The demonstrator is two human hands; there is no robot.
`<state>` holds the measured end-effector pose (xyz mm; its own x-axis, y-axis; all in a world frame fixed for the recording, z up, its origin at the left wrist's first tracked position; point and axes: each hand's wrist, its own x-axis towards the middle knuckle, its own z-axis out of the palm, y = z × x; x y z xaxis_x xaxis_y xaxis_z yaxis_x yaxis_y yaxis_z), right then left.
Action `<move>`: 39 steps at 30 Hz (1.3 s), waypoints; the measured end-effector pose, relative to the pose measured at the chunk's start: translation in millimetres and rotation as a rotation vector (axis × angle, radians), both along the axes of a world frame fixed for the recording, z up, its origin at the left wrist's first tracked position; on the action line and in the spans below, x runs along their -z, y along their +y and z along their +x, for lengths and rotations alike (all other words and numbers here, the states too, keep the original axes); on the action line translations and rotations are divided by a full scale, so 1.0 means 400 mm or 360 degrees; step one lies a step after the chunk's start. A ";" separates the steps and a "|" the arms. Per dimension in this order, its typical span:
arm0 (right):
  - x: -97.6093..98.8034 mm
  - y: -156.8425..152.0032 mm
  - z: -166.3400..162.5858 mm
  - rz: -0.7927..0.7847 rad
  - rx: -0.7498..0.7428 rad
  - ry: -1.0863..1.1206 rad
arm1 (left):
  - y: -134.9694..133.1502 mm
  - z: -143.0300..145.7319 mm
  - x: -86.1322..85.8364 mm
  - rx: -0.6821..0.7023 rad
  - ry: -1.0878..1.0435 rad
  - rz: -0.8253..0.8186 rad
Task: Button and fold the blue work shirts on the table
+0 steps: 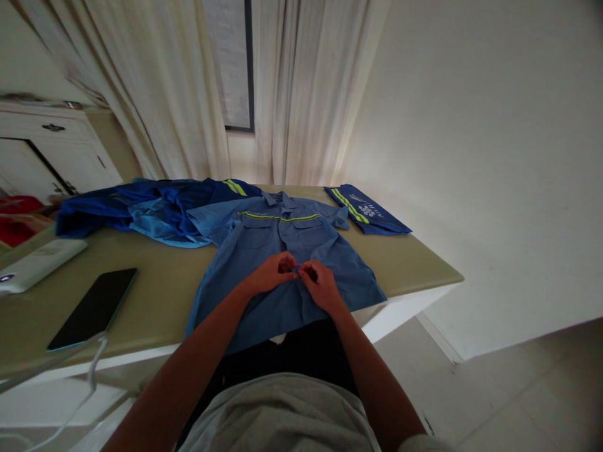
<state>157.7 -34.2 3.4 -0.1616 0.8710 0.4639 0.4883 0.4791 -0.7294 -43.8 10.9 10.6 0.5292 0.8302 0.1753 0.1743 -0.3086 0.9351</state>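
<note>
Your two hands meet at the front of the blue shirt [282,251], which lies flat and face up on the bench [160,295]. Its long axis runs straight away from you: the collar is at the far end, and the hem hangs over the near edge toward your body. Your left hand [271,273] and your right hand [320,282] are both closed in a pinch on the middle strip of the shirt, fingertips almost touching each other, below the two chest pockets. Both hands are equally near to this place.

I count one shirt spread out, one crumpled heap of blue clothing [141,210] to the far left of it, and one folded blue garment [367,210] to the far right. One dark phone [94,307] and one white device [32,263] lie on the left part of the bench.
</note>
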 end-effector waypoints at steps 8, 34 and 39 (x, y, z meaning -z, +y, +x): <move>0.000 -0.009 0.001 0.0037 -0.0052 -0.0023 | -0.002 0.004 -0.005 0.0054 0.0138 0.0101; 0.012 0.016 0.010 -0.0319 -0.0023 0.0268 | -0.020 0.019 -0.008 -0.0039 0.0217 0.0264; 0.007 0.010 0.009 -0.0282 -0.0012 0.0247 | -0.016 0.011 -0.006 0.0010 0.0194 0.0244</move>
